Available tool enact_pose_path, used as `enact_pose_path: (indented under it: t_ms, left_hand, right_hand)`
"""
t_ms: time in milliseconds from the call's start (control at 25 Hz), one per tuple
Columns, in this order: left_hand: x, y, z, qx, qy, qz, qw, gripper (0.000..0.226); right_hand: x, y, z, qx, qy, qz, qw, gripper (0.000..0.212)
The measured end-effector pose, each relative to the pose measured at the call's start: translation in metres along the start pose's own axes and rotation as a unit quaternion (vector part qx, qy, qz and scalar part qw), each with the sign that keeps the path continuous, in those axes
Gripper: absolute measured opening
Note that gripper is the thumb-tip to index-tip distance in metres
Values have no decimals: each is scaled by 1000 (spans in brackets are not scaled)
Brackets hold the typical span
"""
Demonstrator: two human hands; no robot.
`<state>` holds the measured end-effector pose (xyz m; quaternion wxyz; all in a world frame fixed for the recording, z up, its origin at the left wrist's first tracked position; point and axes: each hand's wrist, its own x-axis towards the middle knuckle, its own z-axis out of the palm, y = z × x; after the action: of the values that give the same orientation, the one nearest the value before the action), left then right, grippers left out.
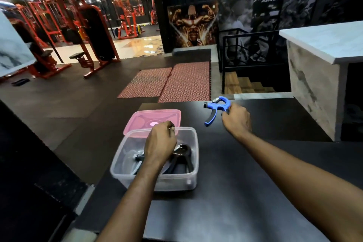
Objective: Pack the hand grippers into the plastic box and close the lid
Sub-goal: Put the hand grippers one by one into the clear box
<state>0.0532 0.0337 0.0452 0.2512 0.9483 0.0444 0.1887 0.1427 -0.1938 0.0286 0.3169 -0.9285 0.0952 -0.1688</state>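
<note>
I see a black gripper (181, 155) inside the plastic box (157, 180). Right hand (236, 120), beyond-right of the box, grasps the blue gripper (217, 108); left hand (160, 143) grip indeterminate. Lid (153, 119) still off.

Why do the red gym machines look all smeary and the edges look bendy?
In the head view, the far red machines blur in dim light with ceiling glare; the wide lens bends the edges, while the blue gripper in the right hand and the plastic box look sharper.
</note>
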Motion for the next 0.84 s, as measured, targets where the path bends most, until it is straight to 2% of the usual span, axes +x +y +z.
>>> enact_pose_path:
  t_ms: [240, 440, 520, 680, 840]
  left_hand:
    - [-3, -99, -61, -12, 26, -37, 999, 26]
    - [-10, -157, -65, -43, -59, -27, 997, 43]
    - [-15, -167, -63, -85, -81, -40, 992, 49]
    - [-20, -172, -61, -149, -82, -63, 983, 53]
    - [-22, -170, -60, -169, -87, -82, 978, 54]
  right_hand:
    - [-50, -90, 26, -3, -9, -42, 999, 22]
    - [-94, -131, 45, -49, -41, -71, 995, 17]
    - [-111, -140, 52, -71, -74, -82, 991, 16]
    - [-133, -149, 77, -135, -189, -135, 963, 11]
    - [-140, -151, 110, -181, -252, -105, 945, 31]
